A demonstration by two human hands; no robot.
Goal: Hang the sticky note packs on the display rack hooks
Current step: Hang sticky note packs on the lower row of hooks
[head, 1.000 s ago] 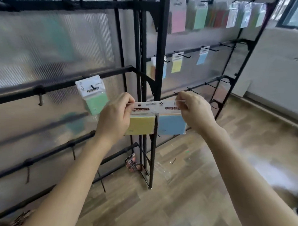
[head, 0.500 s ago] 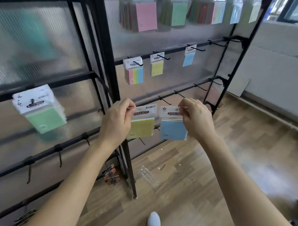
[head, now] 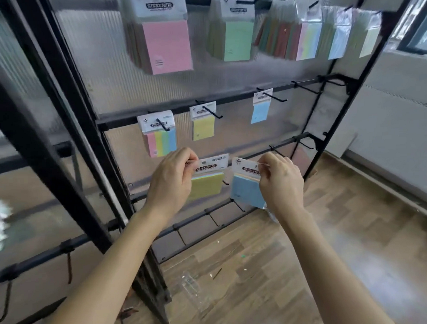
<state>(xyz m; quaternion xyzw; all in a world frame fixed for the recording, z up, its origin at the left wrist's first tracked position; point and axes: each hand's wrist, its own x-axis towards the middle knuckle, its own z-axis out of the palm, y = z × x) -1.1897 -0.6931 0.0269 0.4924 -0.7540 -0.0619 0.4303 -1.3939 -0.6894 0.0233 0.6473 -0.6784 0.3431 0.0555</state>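
Approach is the step in hand: two packs are held up to the display rack (head: 124, 118), and neither is on a hook yet. The left hand (head: 170, 180) has its grip clamped on the left end of the white header card of a yellow sticky note pack (head: 207, 186), which hangs in front of the third rail. Just beside it, a blue sticky note pack (head: 245, 193) hangs tilted from the right hand (head: 281, 181), whose grip is clamped on the right end of that header. On the second rail above hang a multicolour pack (head: 162, 139), a hung yellow pack (head: 203, 127) and a hung blue pack (head: 261, 109). An empty hook (head: 276, 152) juts from the third rail just above the right hand.

The next move, I judge, is to pick a free hook, bring one header's punched hole onto the hook tip and slide the pack back. The fingers partly cover both headers, so the holes are hard to see. Each pinch may have to shift sideways first.
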